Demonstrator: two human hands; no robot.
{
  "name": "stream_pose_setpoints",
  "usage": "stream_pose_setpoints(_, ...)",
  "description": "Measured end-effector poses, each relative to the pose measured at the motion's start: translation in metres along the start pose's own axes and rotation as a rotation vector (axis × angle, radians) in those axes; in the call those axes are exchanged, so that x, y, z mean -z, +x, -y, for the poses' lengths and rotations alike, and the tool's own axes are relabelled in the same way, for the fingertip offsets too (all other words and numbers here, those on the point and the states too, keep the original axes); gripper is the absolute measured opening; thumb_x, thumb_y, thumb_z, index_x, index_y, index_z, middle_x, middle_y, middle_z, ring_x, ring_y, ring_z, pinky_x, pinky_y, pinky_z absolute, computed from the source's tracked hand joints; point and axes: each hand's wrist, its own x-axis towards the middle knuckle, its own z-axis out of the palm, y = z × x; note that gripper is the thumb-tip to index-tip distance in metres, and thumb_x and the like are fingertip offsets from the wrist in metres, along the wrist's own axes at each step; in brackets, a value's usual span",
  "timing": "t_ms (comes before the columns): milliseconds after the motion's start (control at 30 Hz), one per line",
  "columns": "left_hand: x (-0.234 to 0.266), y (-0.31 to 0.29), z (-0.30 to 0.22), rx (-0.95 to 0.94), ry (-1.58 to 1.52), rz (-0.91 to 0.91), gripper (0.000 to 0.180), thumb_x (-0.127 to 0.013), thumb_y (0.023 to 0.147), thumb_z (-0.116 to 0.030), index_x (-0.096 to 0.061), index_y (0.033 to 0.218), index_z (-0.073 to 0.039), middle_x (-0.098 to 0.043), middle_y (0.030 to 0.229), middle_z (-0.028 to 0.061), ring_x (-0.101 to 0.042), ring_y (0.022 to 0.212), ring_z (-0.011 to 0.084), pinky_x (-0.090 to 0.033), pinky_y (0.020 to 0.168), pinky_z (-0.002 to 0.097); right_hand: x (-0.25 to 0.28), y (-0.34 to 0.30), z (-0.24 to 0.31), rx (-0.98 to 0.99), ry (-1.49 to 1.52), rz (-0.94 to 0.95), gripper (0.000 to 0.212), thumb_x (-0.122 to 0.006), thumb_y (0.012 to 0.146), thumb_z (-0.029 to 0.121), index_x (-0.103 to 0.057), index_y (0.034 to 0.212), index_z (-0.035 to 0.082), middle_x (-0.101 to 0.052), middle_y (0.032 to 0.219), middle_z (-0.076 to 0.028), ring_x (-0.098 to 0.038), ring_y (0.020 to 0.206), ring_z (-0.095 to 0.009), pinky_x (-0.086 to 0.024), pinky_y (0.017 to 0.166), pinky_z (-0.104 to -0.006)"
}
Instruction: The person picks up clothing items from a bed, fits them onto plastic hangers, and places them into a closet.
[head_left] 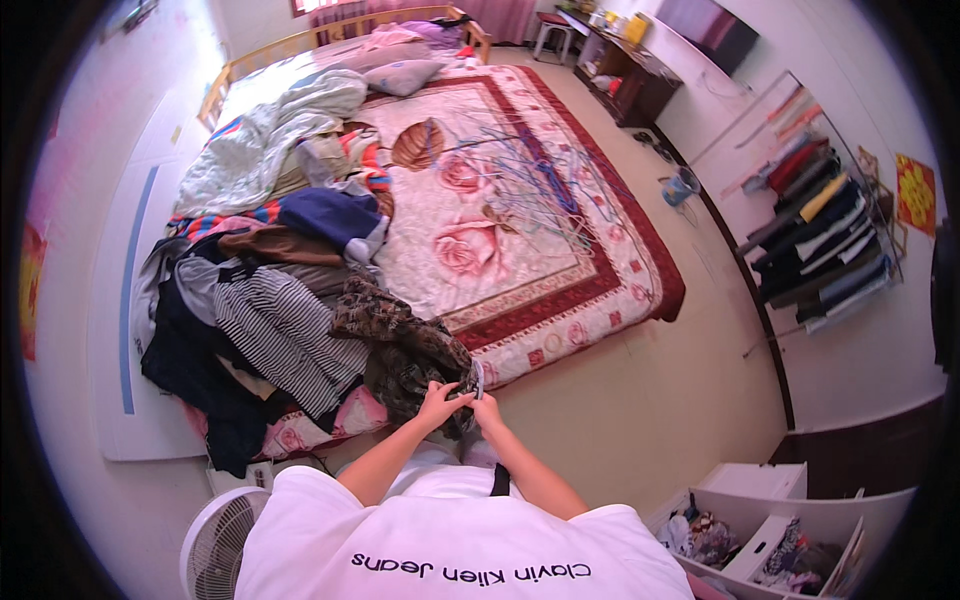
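Note:
A dark camouflage-patterned garment (400,345) hangs off the near edge of the bed, its upper part lying on the other clothes. My left hand (443,404) is closed on its near end, fingers bent into the cloth. Close beside it, my right hand (486,410) grips the same end, by a pale curved strip (478,379) whose kind I cannot make out. To the left of the garment lie a black-and-white striped top (280,315) and dark trousers (195,345). Behind these are a brown garment (280,245) and a navy one (330,218).
The bed (610,310) has a rose-patterned cover with many thin hangers (540,185) heaped on it. Clothes hang on a wall rack (825,235) at right. An open drawer unit (760,530) stands near right, a white fan (222,545) near left. A bucket (680,187) sits by the wall.

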Motion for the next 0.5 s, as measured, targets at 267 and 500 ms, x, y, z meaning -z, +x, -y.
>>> stream_pose_setpoints(267,-0.106,0.0,-0.07,0.087,0.194,0.134,0.087,-0.068,0.065,-0.06,-0.054,0.121,0.006,-0.048,0.117,0.0218,-0.049,0.114,0.0331,-0.039,0.096,0.0369,0.109,-0.052,0.011,-0.074,0.437,-0.002,0.023,-0.052,0.089,0.016,-0.06,0.105,0.003,-0.063,0.1,-0.006,-0.059,0.092,-0.015,-0.045,0.084,-0.029)
stream_pose_setpoints(500,-0.134,-0.009,-0.133,0.0,0.311,0.251,0.084,-0.071,0.065,-0.056,-0.055,0.121,0.004,-0.048,0.114,0.0211,-0.05,0.11,0.0316,-0.04,0.094,0.0357,0.16,-0.077,0.023,-0.002,0.662,0.061,0.028,-0.048,0.08,0.008,-0.057,0.106,0.003,-0.061,0.101,-0.008,-0.059,0.089,-0.019,-0.046,0.083,-0.0301)
